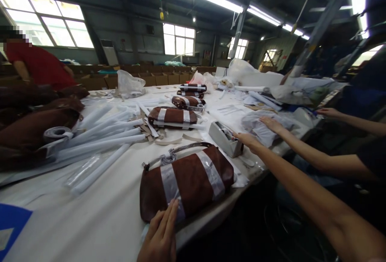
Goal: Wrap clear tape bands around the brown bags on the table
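A brown leather bag (193, 181) with two clear tape strips across it and a wrapped strap lies near the table's front edge. My left hand (159, 234) rests flat on its near end, fingers stretched out together over the left tape strip. My right arm reaches from the lower right to a grey tape dispenser (224, 138) just beyond the bag. My right hand (245, 139) is at the dispenser's near end with its fingers drawn together. What they pinch is too small to make out.
Several more taped brown bags (171, 117) lie in a row further back. White paper rolls (102, 141) and a tape roll (57, 133) lie to the left. Co-workers' hands (273, 124) press a plastic bag at the right. A person in red (39, 67) stands far left.
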